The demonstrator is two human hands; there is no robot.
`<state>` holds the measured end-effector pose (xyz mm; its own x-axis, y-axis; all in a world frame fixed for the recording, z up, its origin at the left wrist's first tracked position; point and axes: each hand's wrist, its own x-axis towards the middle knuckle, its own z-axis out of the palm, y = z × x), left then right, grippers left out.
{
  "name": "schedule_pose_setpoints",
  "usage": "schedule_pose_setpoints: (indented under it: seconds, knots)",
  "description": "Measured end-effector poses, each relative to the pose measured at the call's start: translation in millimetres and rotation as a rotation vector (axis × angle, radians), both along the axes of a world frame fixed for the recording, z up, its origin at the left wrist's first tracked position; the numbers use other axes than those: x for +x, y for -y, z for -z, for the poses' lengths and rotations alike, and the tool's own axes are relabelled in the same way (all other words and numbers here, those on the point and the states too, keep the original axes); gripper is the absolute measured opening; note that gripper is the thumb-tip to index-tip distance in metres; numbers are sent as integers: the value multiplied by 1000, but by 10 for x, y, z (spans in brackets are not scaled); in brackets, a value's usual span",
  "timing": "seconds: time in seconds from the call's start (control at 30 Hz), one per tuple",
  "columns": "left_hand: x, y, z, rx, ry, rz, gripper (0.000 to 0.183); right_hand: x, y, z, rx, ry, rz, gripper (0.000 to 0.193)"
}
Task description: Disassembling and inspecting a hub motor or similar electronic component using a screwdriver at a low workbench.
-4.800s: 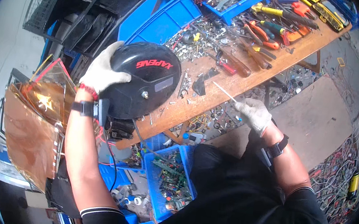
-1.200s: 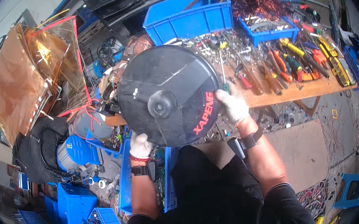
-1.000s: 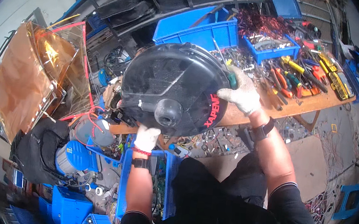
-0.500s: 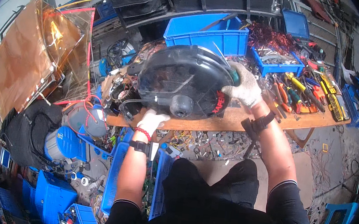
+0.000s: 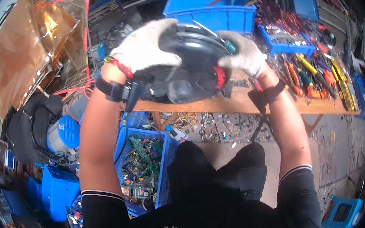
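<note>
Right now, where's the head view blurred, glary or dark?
Head view: left hand, right hand and black case look smeared, probably by motion; circuit boards in the bin below look sharper. Head view: bright glare on the brown sheet at left. Head view: corners black out.

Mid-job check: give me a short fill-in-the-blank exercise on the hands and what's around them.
The left hand and right hand both wear pale ____.
They hold a rounded housing coloured mainly ____.
A screwdriver is in the ____ hand.
The blue crate beside the left leg holds mostly green ____.

Missing words: gloves; black; right; circuit boards.
</note>
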<state>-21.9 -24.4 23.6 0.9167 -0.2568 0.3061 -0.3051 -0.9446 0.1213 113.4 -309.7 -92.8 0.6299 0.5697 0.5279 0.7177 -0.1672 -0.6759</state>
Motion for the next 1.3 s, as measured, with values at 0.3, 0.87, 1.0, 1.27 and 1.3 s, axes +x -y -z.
schedule_pose_setpoints:
  seconds: [0.3, 0.87, 1.0, 1.27, 1.3]
  knots:
    - [475, -351, 24, -266, -98, -82, 98, 73, 523, 622, -450, -246, 629, 37]
    - [546, 0, 4, -109, -62, -36, 104, 171, 806, 1748, -890, 167, 1014, 36]
    - [488, 147, -64, -44, -101, -92, 103, -92, 700, 1178, -783, 129, 1023, 32]
    - [703, 192, -49, 99, -7, 46, 90, -801, 561, 379, 640, 207, 651, 19]
    - [680, 225, -92, 98, -13, 33, 88, -860, 520, 336, 781, 49, 552, 19]
